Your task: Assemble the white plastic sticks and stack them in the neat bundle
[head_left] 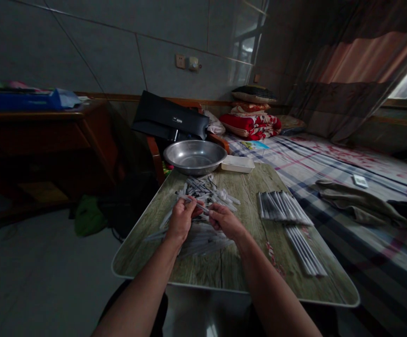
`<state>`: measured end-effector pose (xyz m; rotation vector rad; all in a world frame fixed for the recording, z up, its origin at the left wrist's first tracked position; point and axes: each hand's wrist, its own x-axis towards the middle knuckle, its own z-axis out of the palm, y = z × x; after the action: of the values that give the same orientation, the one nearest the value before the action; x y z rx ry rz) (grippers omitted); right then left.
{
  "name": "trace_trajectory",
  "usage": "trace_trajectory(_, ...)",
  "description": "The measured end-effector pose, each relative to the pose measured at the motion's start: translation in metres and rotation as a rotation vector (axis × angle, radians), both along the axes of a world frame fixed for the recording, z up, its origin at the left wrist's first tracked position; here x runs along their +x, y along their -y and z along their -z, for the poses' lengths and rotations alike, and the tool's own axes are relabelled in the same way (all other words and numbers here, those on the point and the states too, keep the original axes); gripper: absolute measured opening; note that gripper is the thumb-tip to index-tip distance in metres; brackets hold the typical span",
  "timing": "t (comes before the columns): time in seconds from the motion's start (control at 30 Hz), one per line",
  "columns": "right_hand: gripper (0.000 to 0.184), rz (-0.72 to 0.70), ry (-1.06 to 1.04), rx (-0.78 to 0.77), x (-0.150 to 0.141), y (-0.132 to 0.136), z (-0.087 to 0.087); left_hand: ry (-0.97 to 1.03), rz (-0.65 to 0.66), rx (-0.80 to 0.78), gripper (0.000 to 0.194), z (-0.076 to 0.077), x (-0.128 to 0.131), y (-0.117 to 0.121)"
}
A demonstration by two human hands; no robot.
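While my left hand (pixel 180 220) and right hand (pixel 226 221) meet over one slim plastic tube (pixel 195 204), my fingers (pixel 185 203) are closed in narrow around it, both hands holding it, and it has a dark stripe or core showing along its length. It's right over the middle of the table, just above a loose heap of tubes (pixel 206 193) at about my 12 o'clock, all jumbled up with dark bits among the white. Closer in at 6 o'clock, partly under my hands, there's a flatter spread of paler, see-through tubes (pixel 203 243).

Over at 2 to 3 o'clock, a neat bundle of tubes (pixel 282 207) lies lined up on the wood-grain surface (pixel 231 269), and a second bundle (pixel 305 250) sits just below it, touching its end. Right at the top edge of the surface, at 12 o'clock, there's a steel basin (pixel 194 157) with a small white tray (pixel 237 164) just beside it.

Further out, the checked bed (pixel 351 252) runs along my 3 o'clock with a folded olive cloth (pixel 359 203) on it, and red quilts (pixel 250 125) are stacked at 1 o'clock. A wooden desk (pixel 48 124) sits at 10 o'clock, and there's a green bag (pixel 89 216) on the floor at 9 o'clock.
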<state>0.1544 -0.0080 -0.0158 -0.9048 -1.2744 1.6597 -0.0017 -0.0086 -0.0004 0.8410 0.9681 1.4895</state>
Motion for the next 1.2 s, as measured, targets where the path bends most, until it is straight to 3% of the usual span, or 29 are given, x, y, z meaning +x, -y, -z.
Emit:
trace_trajectory(0.3,0.035,-0.014,-0.055,-0.021,-0.001,0.0,-0.001,-0.002,0.019,0.015,0.038,-0.001,0.001,0.005)
trace_trajectory(0.53,0.03,-0.009,0.141,0.147,0.005,-0.005,-0.002,0.054,0.09,0.035,0.041,-0.006,0.003,0.002)
trace_trajectory(0.63,0.023,0.031,0.332,0.271,0.008,-0.007,-0.014,0.045,0.122,0.028,0.041,-0.007,-0.002,0.0)
trace_trajectory(0.8,0.011,0.184,0.689,0.464,0.024,0.011,-0.055,0.021,0.105,0.057,0.044,-0.006,-0.009,-0.002)
trace_trajectory(0.9,0.01,0.341,0.81,0.507,0.052,0.038,-0.073,0.002,0.127,0.042,0.046,-0.008,-0.012,0.0)
trace_trajectory(0.97,0.009,0.458,0.88,0.529,0.083,0.063,-0.075,-0.002,0.117,0.037,0.047,-0.009,-0.013,0.001)
trace_trajectory(1.07,0.013,0.629,1.032,0.503,0.142,0.103,-0.063,-0.02,0.109,0.02,0.049,-0.01,-0.014,0.003)
trace_trajectory(1.2,0.027,0.814,1.224,0.352,0.222,0.152,-0.03,-0.049,0.071,-0.008,0.051,-0.006,-0.015,0.003)
